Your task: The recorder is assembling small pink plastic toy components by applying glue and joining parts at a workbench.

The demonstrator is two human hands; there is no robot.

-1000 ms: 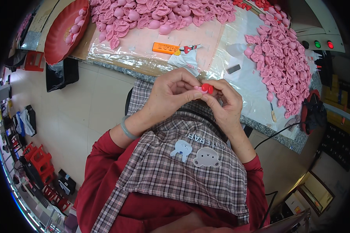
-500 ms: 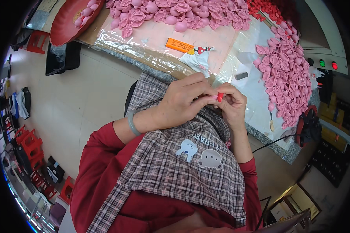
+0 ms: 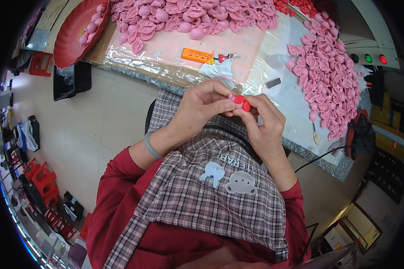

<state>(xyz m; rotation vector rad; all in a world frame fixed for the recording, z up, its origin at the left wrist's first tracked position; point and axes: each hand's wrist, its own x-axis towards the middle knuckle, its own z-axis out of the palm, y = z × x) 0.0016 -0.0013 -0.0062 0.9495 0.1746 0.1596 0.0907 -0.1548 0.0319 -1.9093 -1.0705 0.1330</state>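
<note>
Both hands pinch a small red-and-pink piece (image 3: 240, 101) between fingertips, left hand (image 3: 201, 107) and right hand (image 3: 261, 125) touching, above the plaid apron (image 3: 202, 197). Beyond lies the plastic-covered table (image 3: 274, 103), heaped with pink moulded pieces (image 3: 327, 76), with an orange box (image 3: 197, 54) nearby.

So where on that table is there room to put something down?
Bare patches: the plastic sheet between the top pink pile and the orange box, and the strip right of the hands, between the grey block and the right pink pile. It is crowded along the top edge, the right side and in the red tray.
</note>
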